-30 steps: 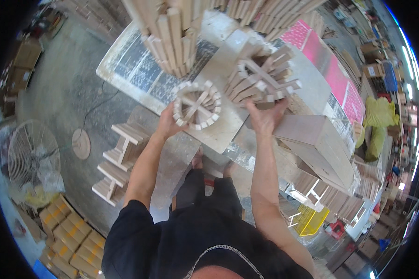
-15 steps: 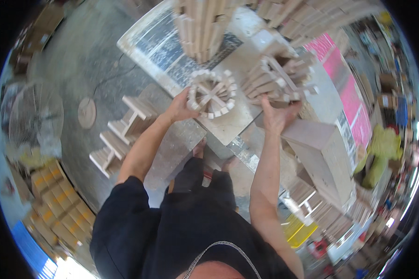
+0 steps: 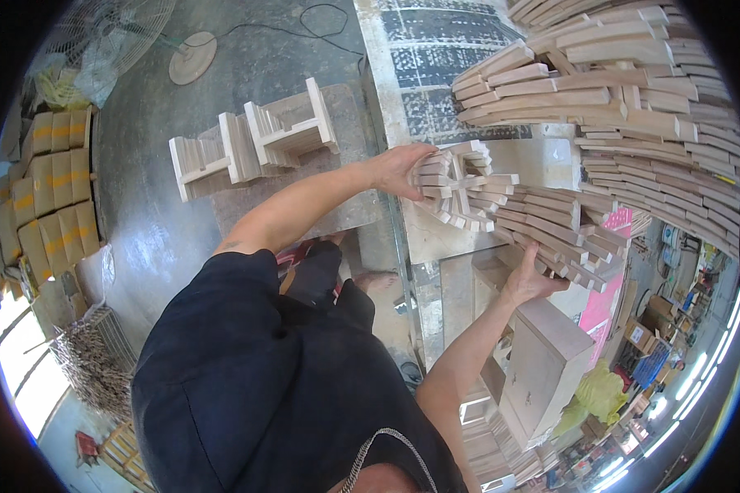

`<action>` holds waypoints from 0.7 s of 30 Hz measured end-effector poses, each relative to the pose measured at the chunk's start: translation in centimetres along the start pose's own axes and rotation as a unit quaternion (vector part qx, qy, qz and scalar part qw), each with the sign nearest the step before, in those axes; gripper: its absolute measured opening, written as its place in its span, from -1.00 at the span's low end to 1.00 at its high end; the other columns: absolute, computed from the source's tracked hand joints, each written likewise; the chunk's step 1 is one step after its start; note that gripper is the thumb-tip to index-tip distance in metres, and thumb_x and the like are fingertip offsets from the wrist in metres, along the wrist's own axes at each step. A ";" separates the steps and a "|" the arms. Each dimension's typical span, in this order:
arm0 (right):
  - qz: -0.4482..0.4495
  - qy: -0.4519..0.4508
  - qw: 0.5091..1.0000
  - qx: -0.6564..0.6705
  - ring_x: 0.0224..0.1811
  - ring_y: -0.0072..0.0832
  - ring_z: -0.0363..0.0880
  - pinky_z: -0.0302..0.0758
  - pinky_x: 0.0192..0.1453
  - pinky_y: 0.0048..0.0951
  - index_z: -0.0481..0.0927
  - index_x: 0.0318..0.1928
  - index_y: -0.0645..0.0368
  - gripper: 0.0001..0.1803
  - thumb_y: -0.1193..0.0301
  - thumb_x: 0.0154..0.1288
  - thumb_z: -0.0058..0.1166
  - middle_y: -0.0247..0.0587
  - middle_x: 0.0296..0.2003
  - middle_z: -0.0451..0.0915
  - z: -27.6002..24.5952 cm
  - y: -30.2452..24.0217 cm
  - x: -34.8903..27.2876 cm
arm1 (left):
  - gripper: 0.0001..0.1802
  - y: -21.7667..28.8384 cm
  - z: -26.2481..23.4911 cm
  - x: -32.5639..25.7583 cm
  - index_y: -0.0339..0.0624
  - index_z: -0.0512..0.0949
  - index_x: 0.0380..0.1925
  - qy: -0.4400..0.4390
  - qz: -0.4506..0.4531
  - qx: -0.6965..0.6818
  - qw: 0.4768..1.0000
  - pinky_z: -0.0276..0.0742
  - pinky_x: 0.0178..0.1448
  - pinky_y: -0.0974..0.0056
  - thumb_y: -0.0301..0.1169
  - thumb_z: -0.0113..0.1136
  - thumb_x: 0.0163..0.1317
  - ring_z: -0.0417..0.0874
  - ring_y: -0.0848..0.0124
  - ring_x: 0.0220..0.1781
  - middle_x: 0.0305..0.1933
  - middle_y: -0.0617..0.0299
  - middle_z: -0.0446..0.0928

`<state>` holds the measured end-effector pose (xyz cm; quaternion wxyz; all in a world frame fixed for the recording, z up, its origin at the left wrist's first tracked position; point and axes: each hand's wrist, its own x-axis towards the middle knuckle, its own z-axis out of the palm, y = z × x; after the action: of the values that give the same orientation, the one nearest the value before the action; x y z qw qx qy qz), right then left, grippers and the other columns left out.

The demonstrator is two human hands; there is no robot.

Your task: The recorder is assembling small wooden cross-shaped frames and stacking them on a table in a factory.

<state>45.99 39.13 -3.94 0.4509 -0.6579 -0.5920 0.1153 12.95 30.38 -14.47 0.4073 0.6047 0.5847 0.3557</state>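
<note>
My left hand point(image 3: 399, 170) curls its thumb and fingers around the near left side of a round bundle of pale wooden slats point(image 3: 460, 187). The slats stand on end in a ring, with crossed pieces inside. To its right, touching or nearly so, a looser bundle of wooden slats point(image 3: 555, 230) leans and fans outward. Against that bundle's near side, my right hand point(image 3: 532, 281) presses with the thumb raised along the slats; its other fingers are partly hidden. Both bundles rest on a light board point(image 3: 423, 238) on the worktable.
Large stacks of wooden slats point(image 3: 633, 99) fill the far right of the table. A wooden box point(image 3: 543, 370) stands right of my right forearm. On the left, H-shaped wooden frames point(image 3: 255, 135) sit on a low platform point(image 3: 353, 115). Cartons point(image 3: 53, 193) and a fan point(image 3: 111, 25) lie beyond.
My view has turned, so the table now sits further right. The ring of slats is closer to the looser bundle. Both hands remain on their bundles.
</note>
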 end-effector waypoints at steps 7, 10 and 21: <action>0.016 -0.009 1.000 -0.019 0.24 0.04 0.51 0.49 0.35 -0.02 0.10 0.34 0.46 0.16 0.11 -0.05 0.60 0.26 0.20 0.44 -0.1 0.1 0.0 | 0.08 -0.2 0.3 -0.1 -0.32 0.29 0.36 0.020 0.026 -0.010 0.999 0.41 0.44 0.04 -0.13 0.61 -0.16 0.49 -0.06 0.34 0.28 -0.15 0.45; 0.023 0.000 1.000 -0.018 0.23 0.03 0.52 0.49 0.35 -0.03 0.10 0.35 0.46 0.16 0.13 -0.06 0.61 0.26 0.21 0.44 -0.3 0.0 -0.1 | 0.05 0.3 0.1 0.6 -0.31 0.34 0.30 0.015 0.025 -0.008 1.000 0.44 0.40 0.04 -0.12 0.63 -0.20 0.52 -0.07 0.29 0.21 -0.13 0.48; 0.057 0.005 0.998 0.000 0.35 -0.05 0.41 0.35 0.45 -0.14 0.13 0.42 0.46 0.23 0.22 -0.18 0.62 0.22 0.28 0.38 0.4 1.0 -0.3 | -0.16 1.9 -0.4 -1.5 -0.29 0.51 0.16 0.080 0.014 -0.044 0.996 0.67 0.16 0.07 -0.28 0.62 -0.21 0.70 0.14 0.11 0.09 -0.02 0.63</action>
<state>46.28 39.17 -4.97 0.4469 -0.6909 -0.5514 0.1373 13.24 28.95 -12.51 0.3810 0.5638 0.5904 0.4340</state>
